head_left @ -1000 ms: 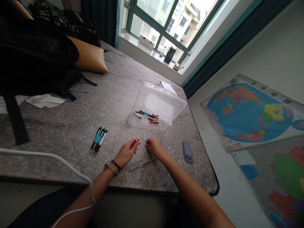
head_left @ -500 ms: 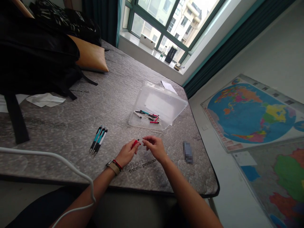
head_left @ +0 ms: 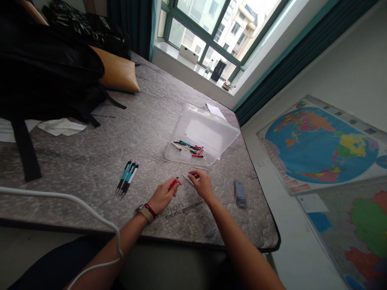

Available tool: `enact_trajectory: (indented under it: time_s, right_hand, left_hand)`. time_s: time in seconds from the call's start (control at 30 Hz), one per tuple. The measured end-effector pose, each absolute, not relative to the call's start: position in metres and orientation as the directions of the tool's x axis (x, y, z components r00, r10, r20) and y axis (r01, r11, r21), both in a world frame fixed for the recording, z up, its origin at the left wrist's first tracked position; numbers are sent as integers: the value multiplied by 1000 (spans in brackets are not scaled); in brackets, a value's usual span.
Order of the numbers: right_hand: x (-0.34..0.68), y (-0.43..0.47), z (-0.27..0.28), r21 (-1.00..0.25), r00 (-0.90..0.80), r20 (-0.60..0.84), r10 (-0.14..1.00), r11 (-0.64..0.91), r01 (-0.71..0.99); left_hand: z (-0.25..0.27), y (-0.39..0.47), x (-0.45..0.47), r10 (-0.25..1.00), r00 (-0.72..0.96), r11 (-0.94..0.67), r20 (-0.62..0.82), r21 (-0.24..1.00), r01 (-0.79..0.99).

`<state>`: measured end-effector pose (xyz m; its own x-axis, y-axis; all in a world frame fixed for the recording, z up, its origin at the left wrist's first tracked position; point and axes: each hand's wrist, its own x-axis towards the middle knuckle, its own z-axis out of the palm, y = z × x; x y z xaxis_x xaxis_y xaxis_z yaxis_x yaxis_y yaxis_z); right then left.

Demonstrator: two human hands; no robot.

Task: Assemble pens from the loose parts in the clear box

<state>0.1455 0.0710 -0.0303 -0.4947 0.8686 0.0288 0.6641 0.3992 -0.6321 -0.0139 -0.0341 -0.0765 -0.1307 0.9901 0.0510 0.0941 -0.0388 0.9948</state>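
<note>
My left hand is closed around a red pen barrel whose black end points up and away from me. To its right, my right hand pinches a thin, pale pen refill, which sticks out to the left of the fingertips. A small gap separates the two hands. Another thin refill lies just beyond my right hand. Behind it, a clear plastic box holds several loose pen parts in red, black, teal and white. Three pens with blue or white barrels lie side by side at left.
The grey quilted mattress serves as the work surface. A blurred grey object lies right of my arm. A white cable crosses my left forearm in view. A black backpack and tan cushion are at left.
My right hand has moved slightly right, away from the red barrel, and the thin refill at its fingertips now shows. My left hand keeps its hold with little movement.
</note>
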Motion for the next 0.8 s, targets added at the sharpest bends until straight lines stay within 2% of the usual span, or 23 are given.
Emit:
enact_trajectory:
  time_s: [0.07, 0.13, 0.2, 0.27, 0.33, 0.4, 0.43, 0.5, 0.57, 0.67, 0.8]
  right_hand:
    - [154, 85, -47, -487, -469, -79, 879, 377, 788]
    - [158, 95, -62, -400, -455, -182, 872, 357, 844]
    - [156, 98, -69, -391, -446, -228, 865, 339, 856]
    - [151, 94, -66, -488, -439, -210, 873, 296, 821]
    - [146, 84, -52, -706, -441, -187, 878, 192, 682]
    - [144, 68, -32, -909, -476, -190, 859, 29, 416]
    - [143, 59, -21, -959, -495, -180, 850, -40, 280]
    - [143, 42, 0, -990, -511, -143, 847, -113, 90]
    - [144, 29, 15, -987, -498, -131, 857, -158, -13]
    - [142, 17, 23, -960, -493, -182, 850, -262, -96]
    - [138, 7, 17, -884, -588, -298, 752, -450, -128]
  left_hand:
    - [-75, -34, -14, 990, -133, -32, 43, 996, 84]
    - [-75, -35, -14, 990, -138, -30, 41, 996, 79]
    - [-75, -35, -14, 989, -143, -30, 40, 997, 74]
    - [-74, -35, -14, 989, -138, -39, 49, 996, 75]
    - [-72, -35, -15, 990, -120, -58, 68, 995, 81]
    - [-69, -36, -16, 990, -102, -86, 94, 994, 74]
    - [-67, -36, -17, 989, -99, -104, 110, 992, 66]
    - [-64, -36, -18, 984, -101, -142, 147, 988, 52]
    - [-62, -36, -18, 979, -105, -172, 176, 984, 47]
    - [-63, -37, -17, 979, -92, -179, 183, 983, 49]
    - [-67, -37, -15, 986, -80, -145, 149, 988, 49]
